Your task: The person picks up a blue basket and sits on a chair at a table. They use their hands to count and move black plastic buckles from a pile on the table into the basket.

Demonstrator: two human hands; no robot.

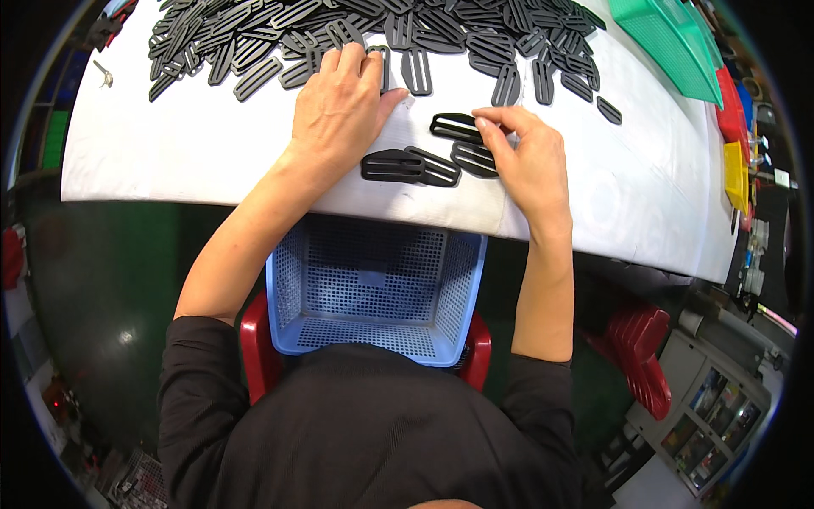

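Note:
A heap of black plastic slide buckles (415, 30) lies along the far side of the white-covered table (212, 161). My left hand (339, 106) reaches over the heap's near edge, fingertips down among the buckles and thumb spread away. Whatever lies under those fingers is partly hidden. Nearer to me, my right hand (530, 157) pinches the right end of one slide buckle (443, 127) between thumb and forefinger. Just below it is another buckle (475, 159), near the same hand. To their left, an overlapping group of buckles (393, 166) rests near the table's front edge.
Below the table edge, a blue perforated basket (369, 305) sits in front of my body. Green baskets (670, 42), a red bin (732, 110) and a yellow bin (735, 176) line the right side. A red plastic stool (638, 356) stands lower right.

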